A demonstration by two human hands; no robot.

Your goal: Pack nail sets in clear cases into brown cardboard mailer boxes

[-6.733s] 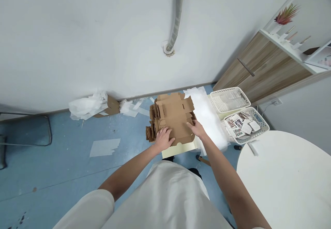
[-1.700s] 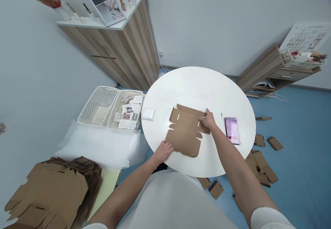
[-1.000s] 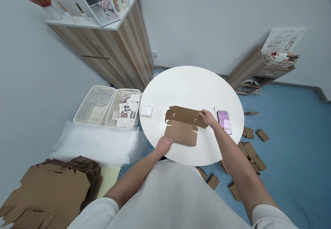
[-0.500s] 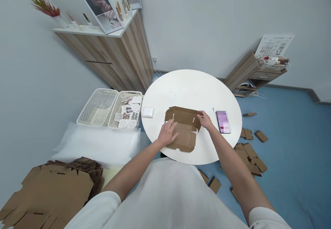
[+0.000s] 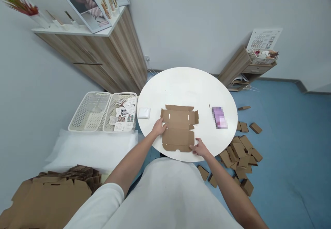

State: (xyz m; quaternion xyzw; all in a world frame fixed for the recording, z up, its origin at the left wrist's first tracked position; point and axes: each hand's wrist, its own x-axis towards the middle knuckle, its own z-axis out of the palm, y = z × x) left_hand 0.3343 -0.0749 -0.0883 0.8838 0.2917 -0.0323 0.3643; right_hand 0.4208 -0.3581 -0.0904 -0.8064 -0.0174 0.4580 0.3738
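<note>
An unfolded brown cardboard box (image 5: 178,136) lies on the white round table (image 5: 191,84), its flaps spread and slightly raised along the far edge. At its left edge, my left hand (image 5: 159,127) is closed on the cardboard beside the middle fold. My right hand (image 5: 199,148) is by the near right corner, its thumb touching the front flap. Its index finger stands apart from the thumb, off the cardboard's edge; the other fingers are curled and partly hidden.
A phone (image 5: 219,117) lies on the table's right, a white packet (image 5: 144,113) on its left. White baskets (image 5: 89,112) stand left, near flat cardboard sheets (image 5: 49,201). Several folded boxes (image 5: 239,149) are piled on the floor at right. A wooden cabinet (image 5: 124,50) stands at the back left.
My left hand has moved off the cardboard's middle to its left edge. My right hand has come down from the far right corner to the near right one. The cardboard lies flatter and straighter.
</note>
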